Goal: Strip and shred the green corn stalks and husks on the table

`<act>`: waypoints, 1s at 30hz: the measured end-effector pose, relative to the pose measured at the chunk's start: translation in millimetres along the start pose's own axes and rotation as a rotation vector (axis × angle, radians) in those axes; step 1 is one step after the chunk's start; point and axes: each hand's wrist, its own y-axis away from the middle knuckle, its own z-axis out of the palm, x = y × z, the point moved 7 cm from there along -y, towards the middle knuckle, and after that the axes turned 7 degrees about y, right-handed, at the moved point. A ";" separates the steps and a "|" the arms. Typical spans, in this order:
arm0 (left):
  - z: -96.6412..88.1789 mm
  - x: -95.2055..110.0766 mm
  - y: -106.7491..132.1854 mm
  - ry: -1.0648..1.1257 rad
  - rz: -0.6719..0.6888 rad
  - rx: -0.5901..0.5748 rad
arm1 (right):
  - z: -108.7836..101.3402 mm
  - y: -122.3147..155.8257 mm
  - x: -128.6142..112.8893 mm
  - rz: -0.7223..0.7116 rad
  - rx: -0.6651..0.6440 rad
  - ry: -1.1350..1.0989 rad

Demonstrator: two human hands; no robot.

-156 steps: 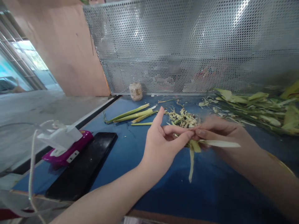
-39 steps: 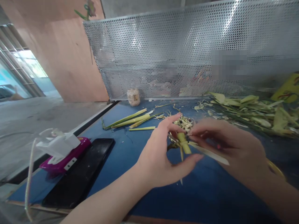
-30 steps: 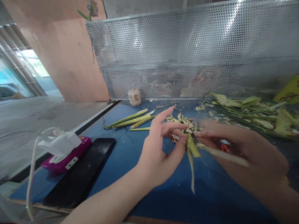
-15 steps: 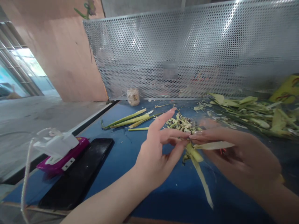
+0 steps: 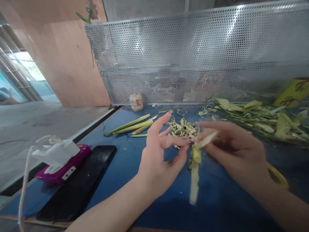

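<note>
Thumb and fingers of my left hand (image 5: 160,158) pinch the top end of a short yellow-green plant stalk (image 5: 197,155), with the index finger lifted. My right hand (image 5: 236,151) is closed at the same end, its fingertips touching those of my left. From the stalk a long pale leaf strip (image 5: 194,187) hangs down over the table, while another slants up beside the right fingers. Just beyond my hands lies a heap of chopped green and whitish scraps (image 5: 184,128). What the right palm holds, if anything, is hidden.
Several cut stalks (image 5: 135,125) lie to the left on the blue table (image 5: 164,209). A leafy pile (image 5: 270,120) is at the right. Left front are a black phone (image 5: 79,183) and a purple power strip (image 5: 60,167) with cable. Perforated metal sheet (image 5: 193,58) stands behind.
Both hands have shifted slightly left with the stalk. The hanging strip now drops straighter down, and the upper strip has swung from level to slanting upward.
</note>
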 end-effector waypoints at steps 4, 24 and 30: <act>3.7 -3.4 0.2 0.038 -0.014 -0.028 | 12.1 -5.3 20.4 0.200 -0.113 -0.227; 14.6 -19.7 2.5 0.141 -0.226 -0.133 | 23.0 -0.8 50.1 0.425 -0.065 -0.522; 17.8 -21.5 4.5 0.116 -0.229 -0.150 | 23.4 0.1 51.1 0.483 -0.043 -0.569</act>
